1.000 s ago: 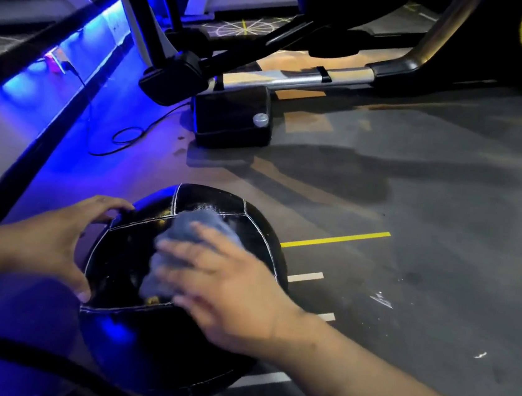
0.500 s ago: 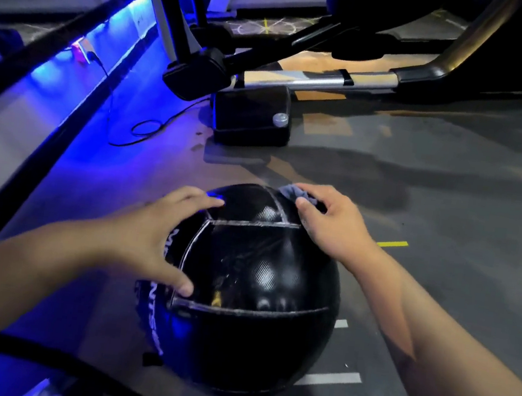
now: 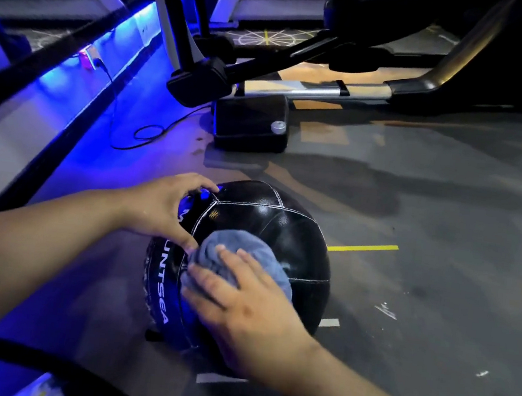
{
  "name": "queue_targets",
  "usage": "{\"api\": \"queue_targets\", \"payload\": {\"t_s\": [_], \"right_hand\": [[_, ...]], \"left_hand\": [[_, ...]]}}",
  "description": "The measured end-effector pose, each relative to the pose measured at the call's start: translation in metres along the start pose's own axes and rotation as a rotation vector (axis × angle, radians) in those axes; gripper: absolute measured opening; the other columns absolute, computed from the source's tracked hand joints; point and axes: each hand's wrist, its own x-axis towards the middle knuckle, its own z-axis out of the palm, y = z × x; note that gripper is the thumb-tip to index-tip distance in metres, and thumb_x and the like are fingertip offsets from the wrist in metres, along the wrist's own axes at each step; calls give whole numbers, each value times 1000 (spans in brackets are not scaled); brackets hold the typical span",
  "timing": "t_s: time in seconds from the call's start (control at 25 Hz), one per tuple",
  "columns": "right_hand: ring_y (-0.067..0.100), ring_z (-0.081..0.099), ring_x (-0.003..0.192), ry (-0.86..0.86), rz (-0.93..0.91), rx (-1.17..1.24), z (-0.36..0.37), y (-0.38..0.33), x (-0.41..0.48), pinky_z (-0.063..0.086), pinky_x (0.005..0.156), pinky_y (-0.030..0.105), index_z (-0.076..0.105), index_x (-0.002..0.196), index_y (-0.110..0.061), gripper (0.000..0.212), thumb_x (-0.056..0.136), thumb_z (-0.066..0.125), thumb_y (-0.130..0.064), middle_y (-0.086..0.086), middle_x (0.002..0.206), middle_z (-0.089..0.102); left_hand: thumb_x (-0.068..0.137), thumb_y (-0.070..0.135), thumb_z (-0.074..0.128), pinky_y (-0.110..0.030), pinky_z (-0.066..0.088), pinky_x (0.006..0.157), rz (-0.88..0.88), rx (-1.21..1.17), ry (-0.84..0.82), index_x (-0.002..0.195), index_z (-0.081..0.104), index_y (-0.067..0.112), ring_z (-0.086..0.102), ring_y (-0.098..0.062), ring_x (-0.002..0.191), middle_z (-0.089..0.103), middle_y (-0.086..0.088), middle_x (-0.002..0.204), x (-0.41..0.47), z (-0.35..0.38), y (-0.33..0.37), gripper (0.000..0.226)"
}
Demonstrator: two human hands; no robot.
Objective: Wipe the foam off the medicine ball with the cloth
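A black medicine ball (image 3: 285, 226) with white seams and white lettering sits on the grey floor. My left hand (image 3: 161, 206) rests on its upper left side, fingers spread over the top seam and thumb low beside the cloth. A bunched blue-grey cloth (image 3: 238, 242) lies on the near upper face of the ball. My right hand (image 3: 250, 310) presses it there with flat, straight fingers. A faint pale smear shows on the ball just right of the cloth. The ball's near underside is hidden by my right hand.
The black foot of an exercise machine (image 3: 251, 125) stands just beyond the ball, with its metal rail (image 3: 314, 88) running right. A black cable (image 3: 150, 133) loops on the floor at left by a blue-lit wall. A yellow floor line (image 3: 363, 247) lies right; a thick black hose (image 3: 8, 351) crosses bottom left.
My right hand has carried the cloth from the far top of the ball back to its near face. My left hand has stayed on the upper left side of the ball.
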Motion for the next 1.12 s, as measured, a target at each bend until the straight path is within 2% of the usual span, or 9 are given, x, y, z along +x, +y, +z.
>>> {"api": "queue_targets", "payload": {"t_s": [0.12,0.28,0.4,0.52,0.64,0.72,0.84,1.0,1.12], "right_hand": [[35,36,141,26,-49,-76,16,-18,-27,21,118,50,49,141,-27,46,103,23,-26,-4,151,43],[35,31,144,55,-1,-159,28,-23,-53,25,116,56,43,146,-24,46,101,38,-24,1,157,36],[35,35,143,7,-68,-196,41,-27,-65,22,117,56,39,148,-24,46,103,34,-23,3,160,27],[32,36,143,84,-54,-115,37,-15,-60,25,118,51,38,148,-22,46,102,37,-19,6,159,30],[35,35,142,253,123,125,23,6,-34,34,113,50,42,144,-7,49,96,54,-10,22,153,32],[41,39,139,287,209,168,20,29,-14,38,109,54,50,137,1,49,93,62,-16,30,148,39],[37,44,136,303,456,283,14,65,10,41,106,54,58,135,-12,55,86,63,-35,16,146,49],[20,59,120,295,831,447,6,113,31,46,102,30,66,126,-25,47,82,67,-41,1,134,59],[19,56,121,160,960,471,-3,133,38,41,100,26,64,127,-29,43,85,67,-39,-2,133,58]], "left_hand": [[46,36,97,0,39,84,1,-68,-7,132,51,38,50,14,115,54,21,129,2,-3,-5,98],[61,20,91,7,33,80,37,-107,-29,138,51,25,41,32,106,49,19,133,11,-4,-3,86],[65,26,89,9,29,80,32,-46,-23,140,49,26,46,20,109,47,16,137,22,-8,2,84],[70,33,85,2,28,90,42,25,-45,143,45,27,44,3,122,45,15,140,33,-10,7,83],[74,42,80,-15,28,103,21,50,-90,146,42,29,40,-1,128,44,13,145,42,-13,11,82],[73,51,76,-21,27,111,6,80,-125,147,38,31,37,-3,134,41,14,148,46,-14,11,86],[68,58,80,-31,27,118,2,97,-191,149,32,37,33,-5,140,35,17,152,52,-13,12,97],[36,56,95,-36,34,115,-73,117,-339,149,16,47,38,-4,136,37,24,148,52,-16,18,139],[29,52,97,-37,43,108,-50,139,-299,143,21,46,52,-6,123,53,22,132,55,-14,28,137]]}}
